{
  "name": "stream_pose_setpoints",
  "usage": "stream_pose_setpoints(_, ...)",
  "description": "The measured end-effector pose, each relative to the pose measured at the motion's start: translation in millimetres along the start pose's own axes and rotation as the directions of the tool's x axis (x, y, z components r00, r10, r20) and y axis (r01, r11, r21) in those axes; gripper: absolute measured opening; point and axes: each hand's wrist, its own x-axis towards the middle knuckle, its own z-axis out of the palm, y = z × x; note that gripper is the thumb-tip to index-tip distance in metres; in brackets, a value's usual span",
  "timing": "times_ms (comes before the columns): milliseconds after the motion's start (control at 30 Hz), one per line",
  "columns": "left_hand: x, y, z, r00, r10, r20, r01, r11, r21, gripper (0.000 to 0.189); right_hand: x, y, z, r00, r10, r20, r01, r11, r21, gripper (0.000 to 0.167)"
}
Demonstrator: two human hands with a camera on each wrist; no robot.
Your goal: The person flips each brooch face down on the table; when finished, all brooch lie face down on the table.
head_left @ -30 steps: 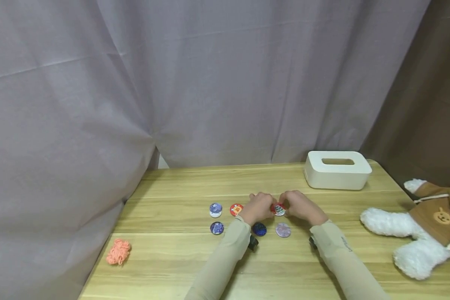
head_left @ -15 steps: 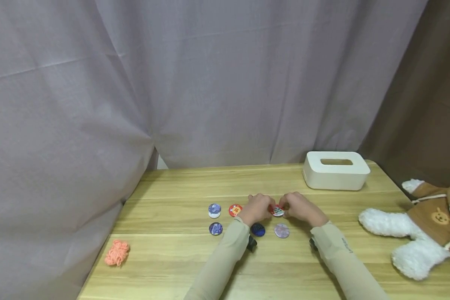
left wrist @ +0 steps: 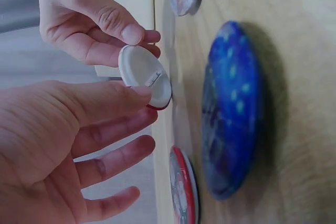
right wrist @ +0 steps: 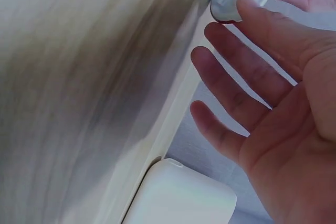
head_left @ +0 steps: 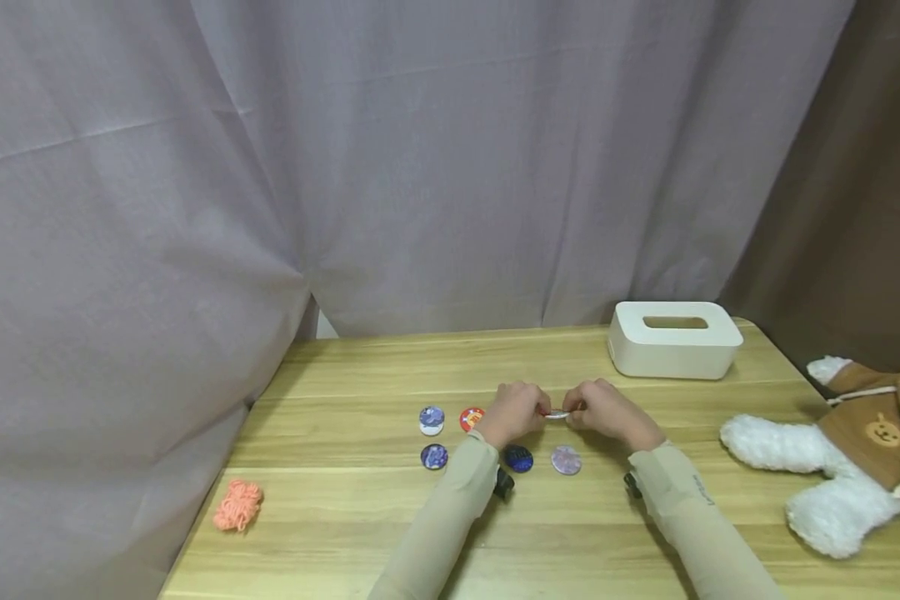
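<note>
A round pin-back button badge point(left wrist: 140, 66) is held edge-on between both hands, its white back and pin showing in the left wrist view and a red rim below. My left hand point(head_left: 516, 413) pinches one side between thumb and forefinger, the other fingers spread loosely. On the opposite side my right hand point(head_left: 609, 413) pinches it with thumb and fingertips. Below the hands lie a dark blue badge point(head_left: 518, 458) and a pale pink badge point(head_left: 566, 460). Left of my left hand, partly covered by it, is a red badge point(head_left: 471, 418).
Farther left lie a blue-and-white badge point(head_left: 431, 421) and a purple badge point(head_left: 434, 456). Coral yarn point(head_left: 237, 505) rests near the table's left edge. A white tissue box point(head_left: 675, 354) stands at the back right, and a plush toy point(head_left: 840, 467) lies on the right.
The badge between the hands has tilted from showing its red, tree-patterned face to standing edge-on in the head view. My right hand has shifted slightly right.
</note>
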Motion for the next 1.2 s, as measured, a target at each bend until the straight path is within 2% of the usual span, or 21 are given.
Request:
stream_pose_setpoints(100,2.6,0.1,-3.9,0.999,0.003,-0.047,-0.002,1.000,0.021,0.014,1.3,0,-3,1.000,0.002,-0.023,-0.002,1.000,-0.005,0.009)
stream_pose_setpoints(233,5.4,0.2,-6.0,0.996,-0.034,-0.082,0.035,0.999,0.007,0.012,3.1,-1,-7,0.998,0.012,-0.067,-0.014,0.999,-0.029,0.008)
stream_pose_setpoints(367,6.3,0.7,-6.8,0.992,-0.097,-0.085,0.093,0.994,-0.058,0.007,3.3,-3,-8,0.996,0.034,-0.083,-0.035,0.999,-0.010,0.007)
stream_pose_setpoints(500,6.5,2.0,-7.3,0.983,-0.164,-0.077,0.152,0.978,-0.143,0.008,3.1,-5,-7,0.996,0.036,-0.078,-0.035,0.999,0.023,0.008)
stream_pose_setpoints(733,7.5,2.1,-5.1,0.976,-0.208,-0.062,0.191,0.958,-0.215,0.014,3.3,-4,0,0.995,0.056,-0.085,-0.050,0.996,0.073,0.019)
stream_pose_setpoints(1067,6.7,1.8,5.5,0.976,-0.213,-0.038,0.203,0.961,-0.186,0.022,0.0,-1,8,0.994,0.086,-0.074,-0.080,0.994,0.078,0.027)
stream_pose_setpoints(1200,7.2,3.0,7.8,0.978,-0.204,-0.049,0.196,0.972,-0.128,0.025,-0.9,-2,10,0.993,0.073,-0.091,-0.069,0.996,0.053,0.028)
